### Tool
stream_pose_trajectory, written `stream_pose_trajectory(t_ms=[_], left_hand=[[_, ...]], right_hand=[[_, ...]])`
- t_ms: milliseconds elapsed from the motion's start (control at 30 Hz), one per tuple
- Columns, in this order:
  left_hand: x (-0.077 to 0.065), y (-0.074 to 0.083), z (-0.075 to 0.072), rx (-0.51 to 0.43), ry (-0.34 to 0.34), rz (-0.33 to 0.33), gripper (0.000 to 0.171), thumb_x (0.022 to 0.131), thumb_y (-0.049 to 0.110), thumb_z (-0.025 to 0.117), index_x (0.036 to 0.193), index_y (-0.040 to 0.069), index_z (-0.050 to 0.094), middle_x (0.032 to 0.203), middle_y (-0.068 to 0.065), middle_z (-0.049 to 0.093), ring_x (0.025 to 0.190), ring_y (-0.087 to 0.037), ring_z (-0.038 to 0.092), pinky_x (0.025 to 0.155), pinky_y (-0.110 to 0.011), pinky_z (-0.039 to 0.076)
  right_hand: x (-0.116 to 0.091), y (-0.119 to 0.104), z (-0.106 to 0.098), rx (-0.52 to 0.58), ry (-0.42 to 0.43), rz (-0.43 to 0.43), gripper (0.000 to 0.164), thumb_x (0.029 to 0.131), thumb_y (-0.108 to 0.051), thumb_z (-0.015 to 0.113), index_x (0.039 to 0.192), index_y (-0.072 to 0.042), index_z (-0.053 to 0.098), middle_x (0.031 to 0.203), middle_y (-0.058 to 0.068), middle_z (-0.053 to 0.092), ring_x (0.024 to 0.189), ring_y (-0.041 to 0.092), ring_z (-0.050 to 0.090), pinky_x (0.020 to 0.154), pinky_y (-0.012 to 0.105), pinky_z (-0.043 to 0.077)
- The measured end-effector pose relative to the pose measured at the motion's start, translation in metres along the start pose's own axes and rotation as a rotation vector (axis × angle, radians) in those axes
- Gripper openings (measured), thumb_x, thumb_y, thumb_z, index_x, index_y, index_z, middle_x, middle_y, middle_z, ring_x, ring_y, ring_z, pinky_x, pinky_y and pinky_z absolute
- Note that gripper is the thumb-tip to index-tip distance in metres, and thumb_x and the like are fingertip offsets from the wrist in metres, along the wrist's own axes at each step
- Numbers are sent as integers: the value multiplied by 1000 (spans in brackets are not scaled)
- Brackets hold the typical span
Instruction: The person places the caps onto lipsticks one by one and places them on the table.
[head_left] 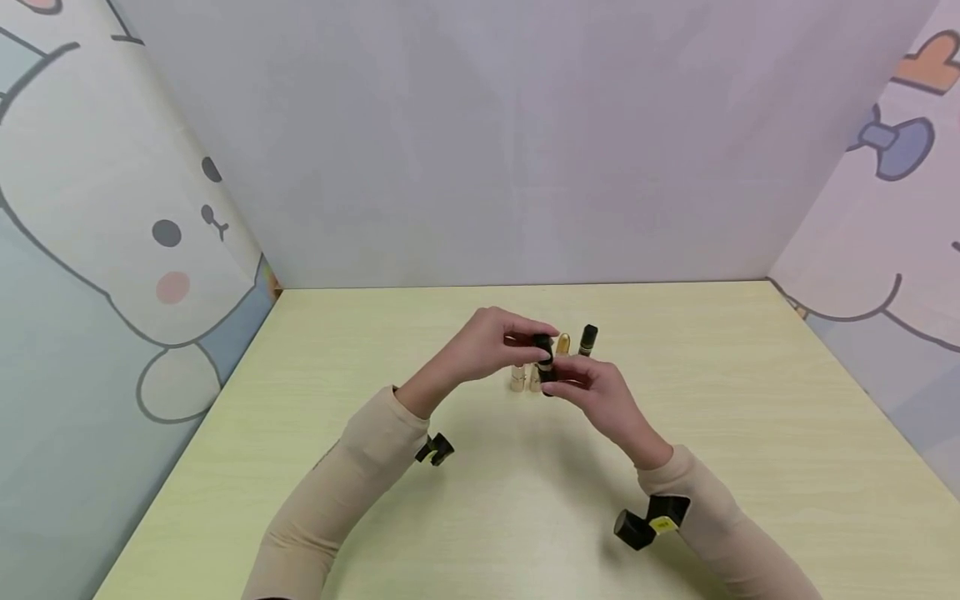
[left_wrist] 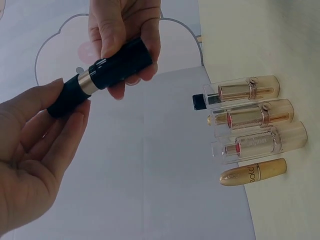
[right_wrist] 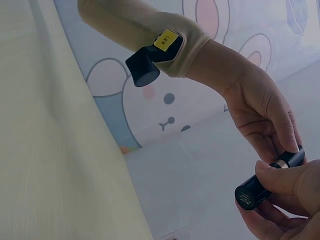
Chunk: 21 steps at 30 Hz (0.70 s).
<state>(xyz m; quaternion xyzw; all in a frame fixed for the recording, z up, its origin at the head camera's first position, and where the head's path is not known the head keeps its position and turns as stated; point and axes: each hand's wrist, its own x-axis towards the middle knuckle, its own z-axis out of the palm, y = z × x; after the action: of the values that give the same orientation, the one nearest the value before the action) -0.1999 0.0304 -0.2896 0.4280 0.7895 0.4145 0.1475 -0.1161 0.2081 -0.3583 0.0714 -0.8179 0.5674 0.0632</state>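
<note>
My left hand (head_left: pixel 491 343) and my right hand (head_left: pixel 602 393) meet over the table around one black lipstick tube (left_wrist: pixel 121 65) with a pale metallic band. The left fingers pinch one end, and the right thumb and fingers grip the other, labelled end (right_wrist: pixel 246 197). Between the hands the band shows; whether the cap is loose cannot be told. Beyond them a gold bullet-shaped tube (left_wrist: pixel 255 172) stands in a row with three clear-capped lipsticks (left_wrist: pixel 260 116). Another black tube (head_left: pixel 588 339) stands just behind the right hand, partly hidden.
The pale wooden table (head_left: pixel 360 333) ends at a plain light back wall (head_left: pixel 517 167). Cartoon-printed side panels (head_left: pixel 97 208) border it left and right. A small black wrist camera (head_left: pixel 651 518) sticks out from the right sleeve, another from the left.
</note>
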Motion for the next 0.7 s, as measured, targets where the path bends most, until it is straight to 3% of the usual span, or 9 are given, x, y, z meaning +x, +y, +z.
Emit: stream_pose_trajectory(t_ms=[267, 500, 700], left_hand=[[2, -2, 1, 37, 6, 8, 30, 86, 18, 65, 116, 16, 65, 94, -2, 71, 65, -6, 60, 56, -18, 45], [5, 5, 5, 101, 4, 16, 30, 87, 18, 64, 117, 14, 65, 100, -2, 70, 70, -3, 61, 61, -17, 49], [5, 6, 5, 77, -8, -11, 31, 87, 18, 64, 118, 15, 64, 98, -3, 70, 66, -6, 61, 59, -20, 50]], right_hand=[[0, -1, 1, -16, 23, 7, 33, 82, -9, 68, 113, 0, 63, 107, 18, 64, 84, 0, 63, 75, 20, 54], [-1, 0, 0, 5, 73, -10, 33, 81, -6, 67, 113, 4, 63, 108, 20, 63, 86, -3, 62, 74, 19, 53], [-1, -1, 0, 2, 76, 9, 33, 81, -7, 68, 112, 3, 63, 108, 21, 64, 84, -3, 63, 74, 19, 53]])
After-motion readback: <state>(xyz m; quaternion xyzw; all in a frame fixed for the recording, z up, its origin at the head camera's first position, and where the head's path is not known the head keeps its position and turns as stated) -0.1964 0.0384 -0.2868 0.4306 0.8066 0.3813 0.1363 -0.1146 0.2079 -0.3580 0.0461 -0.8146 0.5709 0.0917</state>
